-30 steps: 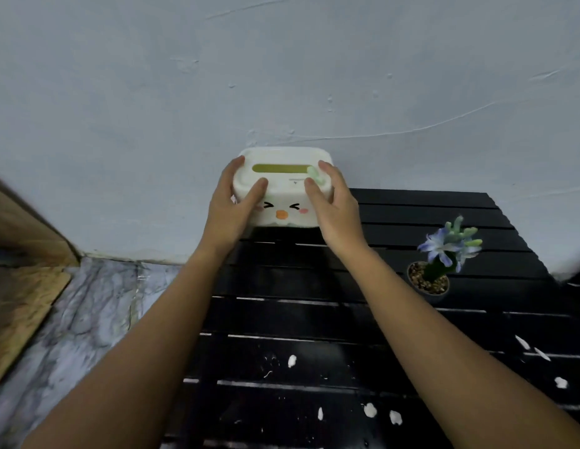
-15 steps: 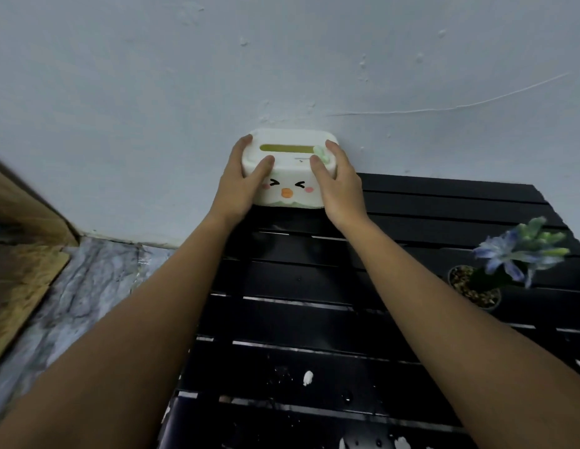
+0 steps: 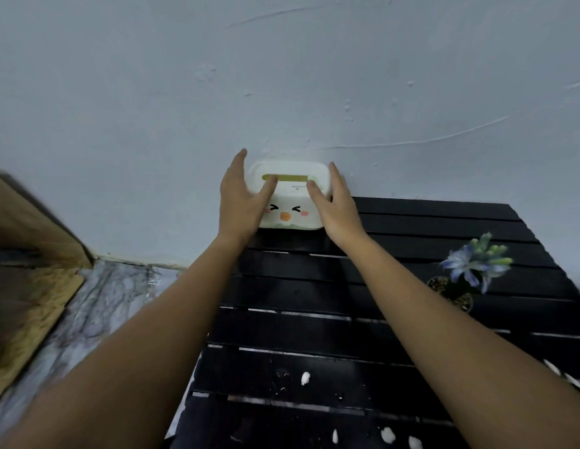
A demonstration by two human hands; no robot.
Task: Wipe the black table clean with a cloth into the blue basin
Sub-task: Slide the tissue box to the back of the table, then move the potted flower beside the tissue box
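We look down at a pale wall filling the upper half of the view, with a black slatted table pushed against it on the right and a marbled floor to the left. Our two bare forearms reach forward over the slats to the table's far left corner, where a white tissue box with a cartoon face sits against the wall. Our left hand cups the box's left end with its thumb lying on the lid by the green slot; our right hand flanks the right end, thumb on the lid, fingers straight (whether they press or only rest there, we cannot tell). A small potted blue flower stands well apart, toward the table's right edge. Smallest of all, white crumbs lie scattered on the near slats. No cloth and no blue basin appear here. The box sits near the table's left edge, so a careless nudge could tip it to the floor; once wiping starts, crumbs could drop through the gaps between slats, and a wide sweep might topple the flower pot.
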